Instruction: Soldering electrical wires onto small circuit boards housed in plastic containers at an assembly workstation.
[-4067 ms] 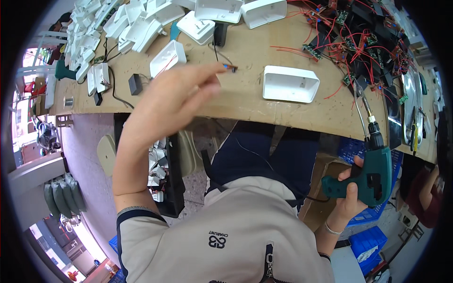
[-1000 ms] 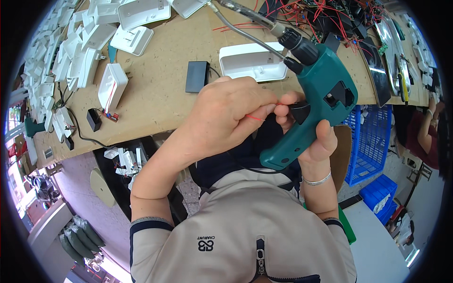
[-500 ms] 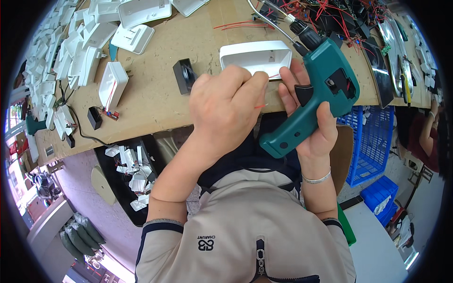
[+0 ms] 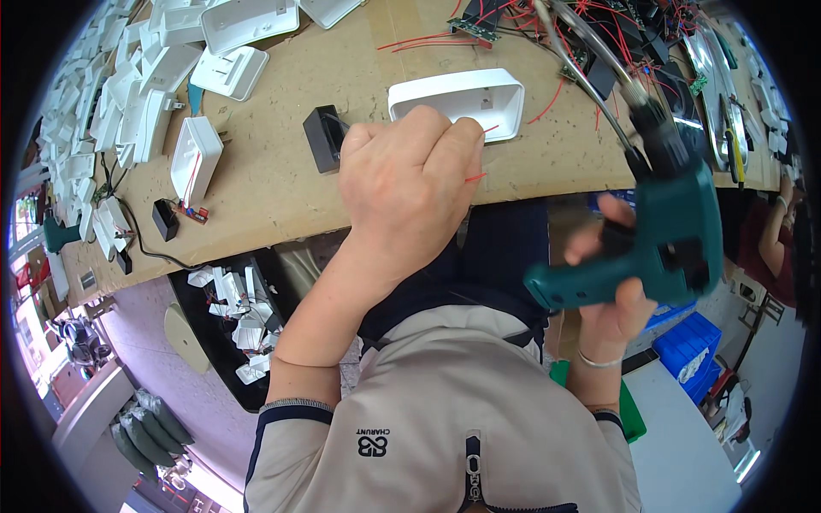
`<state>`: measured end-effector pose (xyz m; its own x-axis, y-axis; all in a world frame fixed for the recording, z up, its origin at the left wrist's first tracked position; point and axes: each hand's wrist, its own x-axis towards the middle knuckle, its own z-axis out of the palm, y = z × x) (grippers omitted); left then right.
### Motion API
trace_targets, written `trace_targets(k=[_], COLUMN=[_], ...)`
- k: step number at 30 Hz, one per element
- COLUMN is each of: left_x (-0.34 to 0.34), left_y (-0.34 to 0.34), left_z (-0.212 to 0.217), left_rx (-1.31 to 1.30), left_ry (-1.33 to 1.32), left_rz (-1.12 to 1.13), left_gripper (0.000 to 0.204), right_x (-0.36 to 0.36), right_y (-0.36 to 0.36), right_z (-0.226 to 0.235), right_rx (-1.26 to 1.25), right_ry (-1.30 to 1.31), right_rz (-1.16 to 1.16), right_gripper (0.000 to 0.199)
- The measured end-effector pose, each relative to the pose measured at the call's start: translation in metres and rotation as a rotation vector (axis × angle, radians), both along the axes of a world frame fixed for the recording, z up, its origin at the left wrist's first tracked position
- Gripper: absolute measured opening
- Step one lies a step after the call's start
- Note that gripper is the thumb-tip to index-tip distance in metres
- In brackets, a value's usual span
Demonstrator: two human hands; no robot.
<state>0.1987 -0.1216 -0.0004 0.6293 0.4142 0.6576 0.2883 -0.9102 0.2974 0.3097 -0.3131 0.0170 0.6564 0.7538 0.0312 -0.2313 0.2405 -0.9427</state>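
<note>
My left hand (image 4: 410, 184) is closed in a fist at the bench's front edge, pinching a thin red wire (image 4: 475, 177) that sticks out past its fingers. Just behind it lies an open white plastic housing (image 4: 457, 98), and a small black box (image 4: 323, 137) stands to its left. My right hand (image 4: 611, 295) grips the handle of a teal electric screwdriver (image 4: 676, 231), held off the bench to the right with its bit end pointing up and away. A cable runs from the tool's top across the bench.
The wooden workbench (image 4: 282, 197) carries several white housings (image 4: 128, 94) at the left and circuit boards with red wires (image 4: 616, 34) at the back right. A box of white parts (image 4: 235, 316) sits under the bench. Blue bins (image 4: 693, 346) and another person's arm (image 4: 774, 239) are at the right.
My right hand has swung the teal screwdriver away to the right, apart from my left hand. My left hand has moved up to the white housing, still closed.
</note>
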Motion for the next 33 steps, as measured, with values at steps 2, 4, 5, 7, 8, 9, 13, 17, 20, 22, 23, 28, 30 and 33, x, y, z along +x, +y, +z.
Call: trace_targets(k=[2, 4, 5, 7, 8, 9, 13, 17, 20, 22, 23, 28, 30, 33], left_x=[0.001, 0.006, 0.005, 0.004, 0.005, 0.006, 0.009, 0.011, 0.014, 0.016, 0.017, 0.019, 0.016, 0.017], left_y=[0.0, 0.0, 0.0, -0.001, 0.0, 0.001, 0.004, 0.007, 0.006, 0.005, 0.005, 0.008, 0.008, 0.008], left_z=[-0.003, -0.006, -0.006, -0.004, -0.004, -0.004, 0.0, 0.001, -0.001, -0.001, -0.001, -0.003, 0.001, 0.004], left_rx=[0.004, 0.01, 0.008, -0.007, -0.009, 0.043, 0.082, 0.027, 0.003, 0.016, 0.014, 0.035, 0.025, 0.007], left_ry=[0.003, -0.072, -0.072, -0.052, -0.052, -0.071, -0.044, 0.015, 0.029, 0.03, 0.031, 0.026, 0.068, 0.128], left_rz=[0.011, 0.034, 0.032, 0.062, 0.061, 0.089, 0.091, 0.075, 0.067, 0.081, 0.08, 0.082, 0.095, 0.107], left_gripper=[0.011, 0.01, 0.01, 0.011, 0.011, 0.012, 0.01, 0.008, 0.006, 0.004, 0.004, 0.004, 0.006, 0.01], right_x=[-0.01, -0.009, -0.012, -0.016, -0.017, -0.02, -0.02, -0.024, -0.027, -0.026, -0.026, -0.026, -0.024, -0.023], right_y=[-0.009, -0.029, -0.034, -0.043, -0.046, -0.047, -0.052, -0.048, -0.044, -0.042, -0.041, -0.039, -0.04, -0.038], right_z=[0.017, 0.024, 0.026, 0.027, 0.027, 0.027, 0.025, 0.028, 0.03, 0.031, 0.031, 0.031, 0.028, 0.028], right_rx=[-0.055, -0.172, -0.189, -0.227, -0.263, -0.272, -0.338, -0.415, -0.456, -0.476, -0.478, -0.487, -0.466, -0.47], right_ry=[0.003, -0.076, -0.1, -0.135, -0.169, -0.174, -0.136, -0.114, -0.096, -0.083, -0.084, -0.077, -0.106, -0.105], right_rz=[-0.11, -0.072, -0.125, -0.138, -0.149, -0.167, -0.075, -0.059, -0.067, -0.07, -0.066, -0.061, -0.034, -0.007], right_gripper=[0.078, 0.077, 0.076, 0.076, 0.075, 0.073, 0.072, 0.073, 0.072, 0.072, 0.072, 0.072, 0.072, 0.071])
